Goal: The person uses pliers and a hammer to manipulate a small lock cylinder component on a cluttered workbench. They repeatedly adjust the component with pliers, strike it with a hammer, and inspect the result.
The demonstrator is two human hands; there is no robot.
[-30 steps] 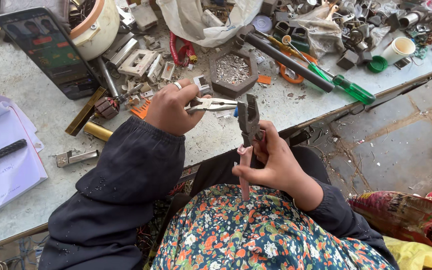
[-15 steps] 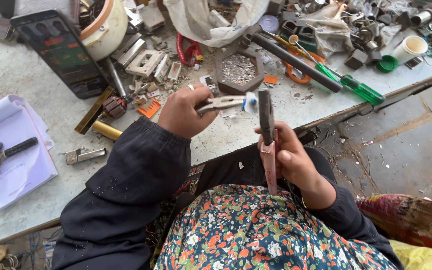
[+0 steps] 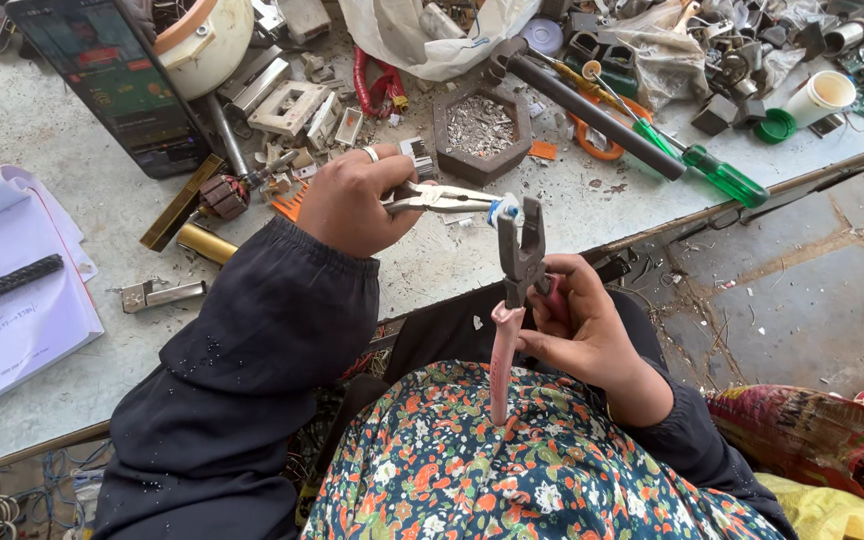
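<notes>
Gripping: left hand [image 3: 352, 200] clamps needle-nose pliers [image 3: 442, 198]; right hand [image 3: 577, 325] squeezes pink-handled pliers [image 3: 514, 290]
Risk: small part [image 3: 503, 210], perhaps plastic, slipping toward six o'clock

The pliers [image 3: 518, 262] now stand upright under the small blue-and-white part [image 3: 500, 210] (a second ago they tilted left). The right hand [image 3: 584, 325] grips lower.

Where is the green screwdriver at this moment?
In the head view the green screwdriver lies on the table's right part near its edge, beside the black pipe, below the white cup.
</notes>
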